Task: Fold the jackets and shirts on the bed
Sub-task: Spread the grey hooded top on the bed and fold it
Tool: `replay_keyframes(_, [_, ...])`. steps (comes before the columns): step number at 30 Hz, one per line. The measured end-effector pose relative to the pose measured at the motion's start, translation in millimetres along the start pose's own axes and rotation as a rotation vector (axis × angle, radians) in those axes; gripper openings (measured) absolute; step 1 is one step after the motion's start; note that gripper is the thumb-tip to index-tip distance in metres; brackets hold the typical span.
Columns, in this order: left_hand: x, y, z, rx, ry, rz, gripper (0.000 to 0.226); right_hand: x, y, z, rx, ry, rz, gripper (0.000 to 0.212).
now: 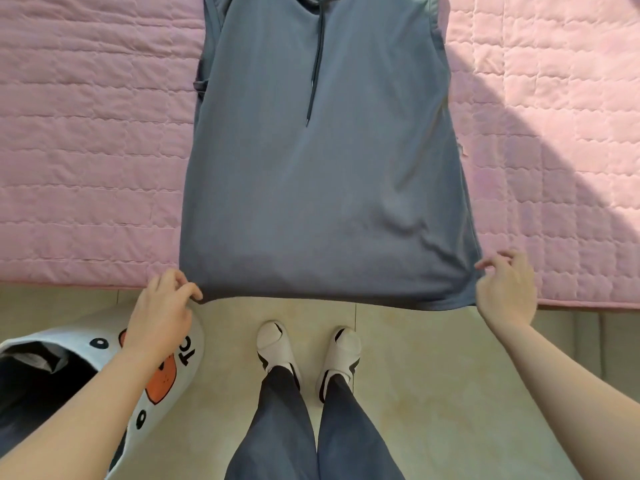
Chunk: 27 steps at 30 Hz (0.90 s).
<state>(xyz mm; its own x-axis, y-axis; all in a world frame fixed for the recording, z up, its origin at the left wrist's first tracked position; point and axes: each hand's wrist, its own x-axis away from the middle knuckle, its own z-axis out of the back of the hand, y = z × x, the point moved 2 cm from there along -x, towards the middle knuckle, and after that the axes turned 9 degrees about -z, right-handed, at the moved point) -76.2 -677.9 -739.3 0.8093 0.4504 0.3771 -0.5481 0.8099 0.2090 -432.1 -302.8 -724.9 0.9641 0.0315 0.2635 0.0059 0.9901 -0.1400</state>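
Head view: grey hoodie (329,188) hem between left hand (161,313), right hand (506,289)

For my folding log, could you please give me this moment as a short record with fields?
garment: grey-blue hooded top, spread flat, front up
drawstring: lies down the chest
surface: pink quilted cover on the bed
hem: reaches the bed's near edge
left hand: pinches the hem's left corner
right hand: fingers relaxed beside the hem's right corner; contact unclear
floor: white printed basket at the person's left; white slippers on the feet
fold: not yet started from the hem
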Motion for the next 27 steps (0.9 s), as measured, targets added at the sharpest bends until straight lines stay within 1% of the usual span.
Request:
replay_keyframes(1, [-7, 13, 4, 0.008, 0.063, -0.038, 0.040, 0, -13, -2, -0.067, -0.012, 0.100, 0.029])
replay_keyframes(2, [-15, 25, 7, 0.017, 0.097, -0.082, 0.039, 0, -26, -8, -0.110, -0.083, 0.202, 0.028])
replay_keyframes(4, [-31, 47, 8, 0.051, 0.086, -0.156, 0.040, -1, -45, -23, -0.075, -0.282, 0.338, 0.025])
replay_keyframes(5, [-38, 54, 8, 0.078, 0.064, -0.151, 0.038, -2, -51, -29, -0.012, -0.351, 0.359, 0.023])
replay_keyframes(7, [-51, 65, 11, 0.182, 0.054, -0.046, 0.029, -5, -58, -37, 0.063, -0.402, 0.321, 0.020])
replay_keyframes(9, [-65, 73, 23, 0.311, 0.122, 0.074, 0.026, -10, -70, -34, 0.024, -0.418, 0.266, 0.022])
replay_keyframes(11, [-82, 80, 37, 0.393, 0.172, 0.121, 0.027, -17, -88, -28, -0.037, -0.421, 0.290, 0.025])
replay_keyframes(15, [-125, 86, 65, 0.481, 0.173, 0.136, 0.025, -38, -133, -9, -0.114, -0.427, 0.356, 0.027])
replay_keyframes(20, [-184, 81, 89, 0.512, 0.134, 0.113, 0.029, -75, -194, 2, -0.101, -0.439, 0.431, 0.026])
replay_keyframes(27, [-286, 55, 131, 0.528, 0.092, 0.076, 0.035, -141, -308, 8, -0.151, -0.399, 0.427, 0.024])
